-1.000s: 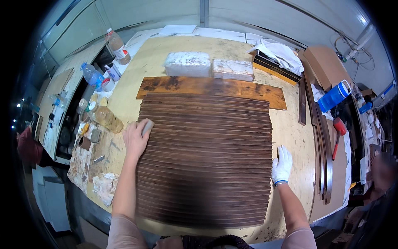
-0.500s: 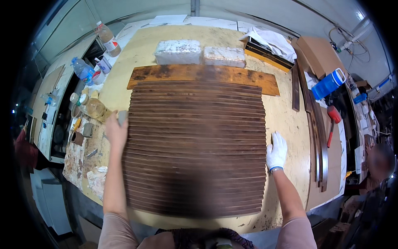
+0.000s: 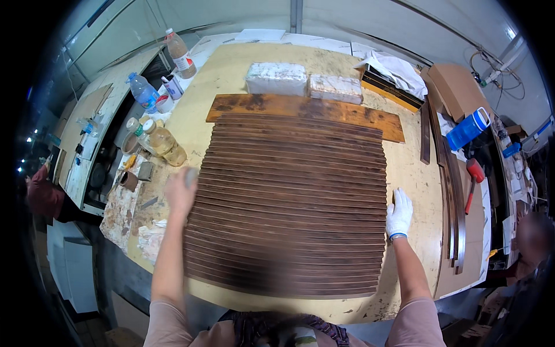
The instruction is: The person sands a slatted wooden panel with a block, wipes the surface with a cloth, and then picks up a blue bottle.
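Pointing the left forearm point(image 3: 167, 266) from seven o'clock almost straight up toward twelve, with the bare left hand point(image 3: 180, 198) just beside the nine o'clock edge of the ribbed dark-brown panel point(image 3: 329, 202), laid flat in the middle of the counter point(image 3: 425, 243). Slanting the right forearm point(image 3: 408, 269) up from five o'clock toward eleven, placing the white-gloved right hand point(image 3: 399, 215) by the panel's three o'clock edge.

Showing, at ten o'clock, a white-capped clear bottle point(image 3: 166, 146) of yellowish liquid, with a pale-capped bottle point(image 3: 143, 137) behind; past these, a blue-tinted bottle point(image 3: 143, 92) and, at eleven, a red-labelled bottle point(image 3: 181, 56) of brownish contents. Having at half past one a black, yellow-trimmed box point(image 3: 384, 92) with white cloth point(image 3: 398, 72) over its top, and at two a blue jug point(image 3: 464, 132), contents hidden.

Closing the left hand around a small grey block point(image 3: 190, 177), fingers blurred. Resting the right hand palm down, fingers straight and close together, thumb toward the panel; cannot tell whether touching it.
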The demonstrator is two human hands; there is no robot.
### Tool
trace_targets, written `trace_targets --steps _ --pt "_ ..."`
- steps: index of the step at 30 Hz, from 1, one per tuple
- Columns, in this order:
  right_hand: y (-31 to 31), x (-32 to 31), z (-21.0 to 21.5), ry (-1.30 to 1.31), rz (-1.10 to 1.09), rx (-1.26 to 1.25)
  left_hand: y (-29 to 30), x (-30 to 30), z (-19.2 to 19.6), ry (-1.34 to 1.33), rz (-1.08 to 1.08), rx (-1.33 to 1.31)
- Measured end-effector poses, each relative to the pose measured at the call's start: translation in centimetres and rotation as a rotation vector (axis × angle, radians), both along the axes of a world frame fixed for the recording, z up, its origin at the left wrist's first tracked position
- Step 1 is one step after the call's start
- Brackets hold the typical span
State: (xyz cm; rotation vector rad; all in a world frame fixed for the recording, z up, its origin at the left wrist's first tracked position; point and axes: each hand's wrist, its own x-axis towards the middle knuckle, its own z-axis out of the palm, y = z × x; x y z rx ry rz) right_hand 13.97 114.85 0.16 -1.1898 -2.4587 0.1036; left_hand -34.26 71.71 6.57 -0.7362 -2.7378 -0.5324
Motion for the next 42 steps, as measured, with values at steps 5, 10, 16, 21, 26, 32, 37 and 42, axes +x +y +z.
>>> trace_targets --steps 5,10,16,21,26,32,37,42 --pt "-0.1 0.2 0.5 -0.031 0.007 0.020 3.0 3.7 2.0 -0.014 -0.123 0.243" --pt "-0.1 1.9 -0.8 -0.072 0.066 0.070 9.5 8.7 1.8 0.047 -0.561 -0.030" --pt "-6.6 6.4 0.5 -0.150 0.173 0.002 2.7 -0.5 0.2 0.138 -0.149 -0.012" --pt "-7.0 5.8 1.1 -0.293 0.149 0.008 8.7 5.5 1.3 0.013 -0.520 0.033" --pt "-7.1 5.6 1.5 -0.268 0.140 -0.011 17.8 12.6 1.5 -0.051 -0.825 0.054" --pt "-7.6 5.0 2.4 -0.192 0.142 -0.061 28.9 21.7 -1.3 0.026 -1.066 0.098" --pt "-7.4 5.5 2.4 -0.176 0.141 -0.066 28.7 20.1 1.1 0.052 -1.174 -0.013" --pt "-7.5 5.7 2.2 -0.141 0.127 -0.070 14.6 6.5 4.5 0.175 -0.905 -0.099"
